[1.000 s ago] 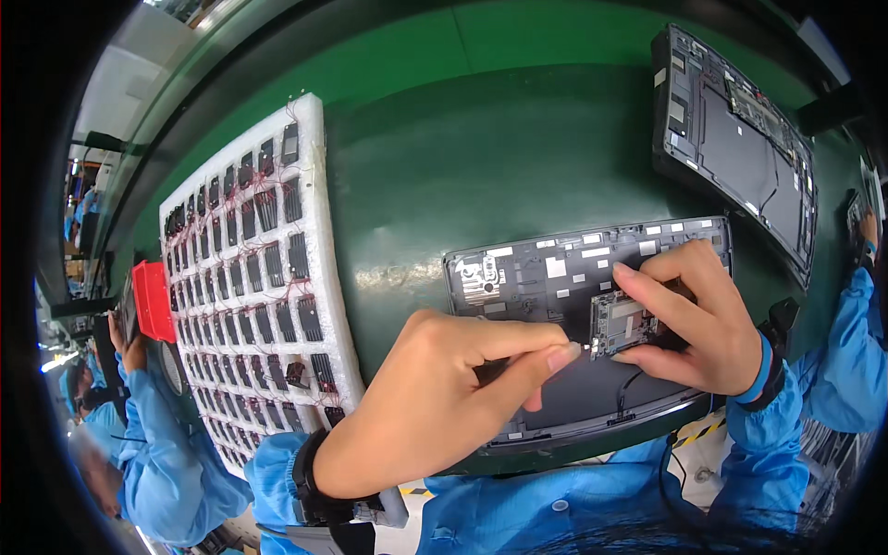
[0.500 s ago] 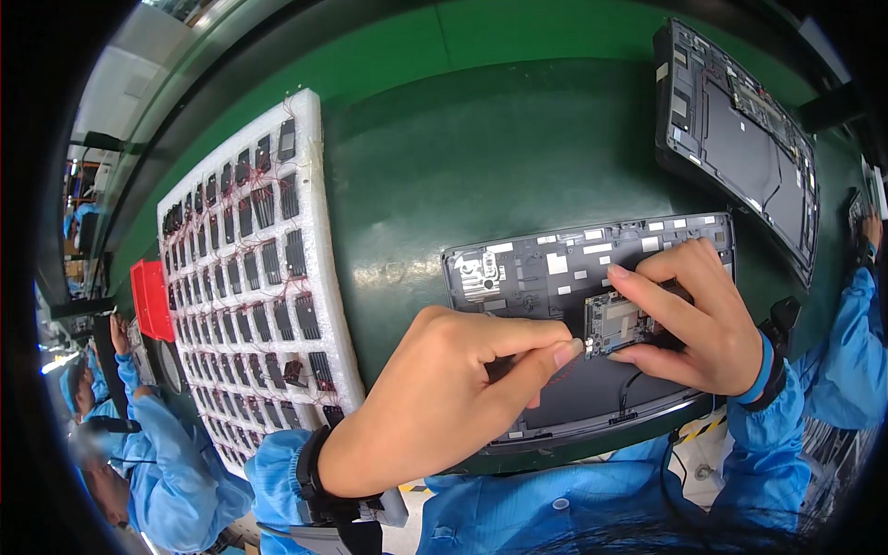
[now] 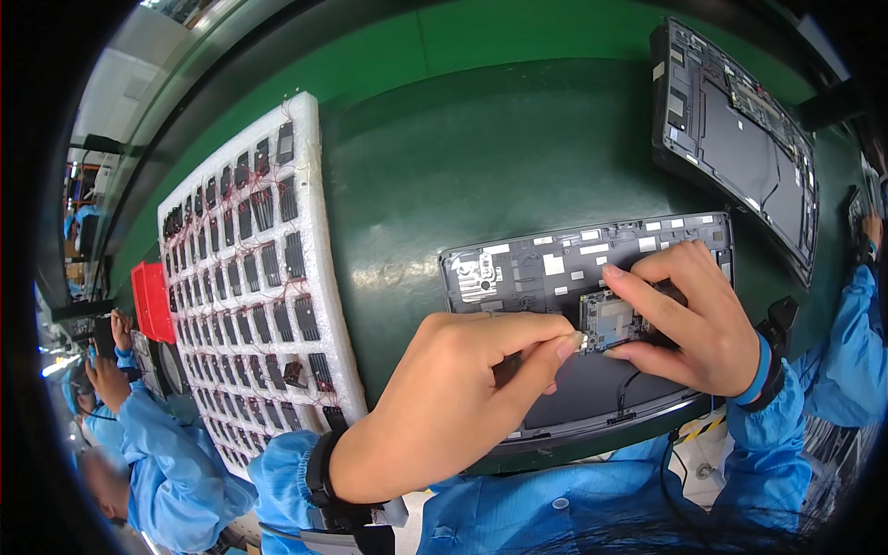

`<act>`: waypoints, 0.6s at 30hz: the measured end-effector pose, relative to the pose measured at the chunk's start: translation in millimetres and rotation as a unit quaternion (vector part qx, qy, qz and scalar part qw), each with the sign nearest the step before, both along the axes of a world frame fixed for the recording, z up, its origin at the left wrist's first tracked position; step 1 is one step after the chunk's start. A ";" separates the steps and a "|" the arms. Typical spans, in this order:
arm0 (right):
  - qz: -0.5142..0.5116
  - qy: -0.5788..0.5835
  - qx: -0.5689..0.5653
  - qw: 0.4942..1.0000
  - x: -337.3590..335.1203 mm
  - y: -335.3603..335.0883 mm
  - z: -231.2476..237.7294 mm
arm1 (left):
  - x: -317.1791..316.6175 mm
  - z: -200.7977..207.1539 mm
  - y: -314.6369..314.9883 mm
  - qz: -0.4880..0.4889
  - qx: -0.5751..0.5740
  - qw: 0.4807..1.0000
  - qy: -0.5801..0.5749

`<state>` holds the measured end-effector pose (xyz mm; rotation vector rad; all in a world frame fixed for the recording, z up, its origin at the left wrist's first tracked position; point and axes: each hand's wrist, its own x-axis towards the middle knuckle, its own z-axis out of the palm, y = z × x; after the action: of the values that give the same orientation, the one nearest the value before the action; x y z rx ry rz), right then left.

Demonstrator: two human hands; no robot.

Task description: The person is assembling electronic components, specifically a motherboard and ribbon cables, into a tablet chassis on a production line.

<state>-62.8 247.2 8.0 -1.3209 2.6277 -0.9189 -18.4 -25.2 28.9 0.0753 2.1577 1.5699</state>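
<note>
A small green circuit board (image 3: 607,317) is held above a dark flat device casing (image 3: 592,396) lying on the bench. My right hand (image 3: 698,328) grips the board from its right side, with thumb below and fingers above. Thumb and forefinger of my left hand (image 3: 453,393) pinch together at the board's left edge, beside a small pale connector. Whatever sits between those fingertips is too small and covered to make out. White pads and a silvery patterned patch mark the casing's far part, and a black cable runs along its near part.
Left of the casing, a white foam tray (image 3: 310,153) carries rows of black parts with thin red wires. A red bin (image 3: 152,302) stands beyond it. A second open casing (image 3: 740,153) lies at the far right. Co-workers in blue sleeves (image 3: 180,444) are on both sides.
Both hands stay at the board, which shifts and tilts slightly. Red wire seen by my left fingertips before is now hidden. At the left, a co-worker's hands have moved.
</note>
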 end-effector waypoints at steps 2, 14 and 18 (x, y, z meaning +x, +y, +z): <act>-0.002 0.002 0.001 1.000 -0.8 1.1 -1.2 | -0.4 -0.3 -0.1 0.000 0.000 1.000 0.013; 0.000 0.011 -0.003 1.000 0.0 1.0 -0.1 | 0.9 2.0 1.8 0.014 0.007 1.000 -0.020; 0.008 0.008 -0.002 1.000 0.2 0.2 0.5 | 1.1 1.3 1.2 0.012 0.009 1.000 -0.001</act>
<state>-62.6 247.4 8.6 -1.3545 2.6241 -0.9171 -17.3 -24.0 30.2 0.0557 2.1507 1.6026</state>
